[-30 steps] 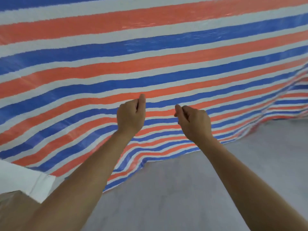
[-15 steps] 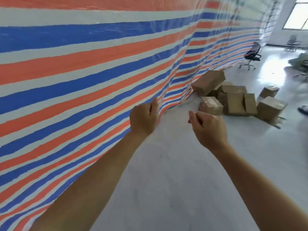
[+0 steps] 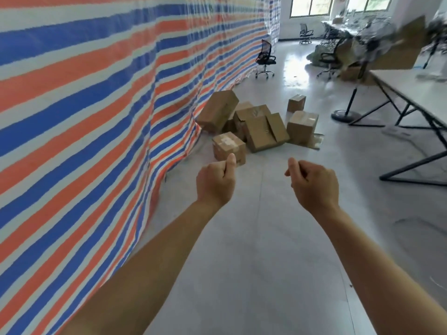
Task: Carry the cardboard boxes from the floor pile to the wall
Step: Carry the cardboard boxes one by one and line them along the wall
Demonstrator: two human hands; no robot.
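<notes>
Left hand (image 3: 215,182) and right hand (image 3: 314,184): both fisted, empty, raised forward, probably readied for a pickup. Boxes (image 3: 263,131) lie piled on the floor (image 3: 254,250) farther ahead, touching the striped tarp (image 3: 96,117) at left. Table (image 3: 416,93) stands far right.

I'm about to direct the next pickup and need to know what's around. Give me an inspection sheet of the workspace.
Surface: smooth pale grey floor.
Job's things: brown cardboard boxes piled ahead; one tilted box leans on the orange-blue-white striped tarp wall.
Clutter: flattened cardboard scrap beside the pile.
Hands: left hand and right hand curled, holding nothing.
Cables: nothing clearly seen.
Surroundings: black office chair; white table on black legs, right.
</notes>
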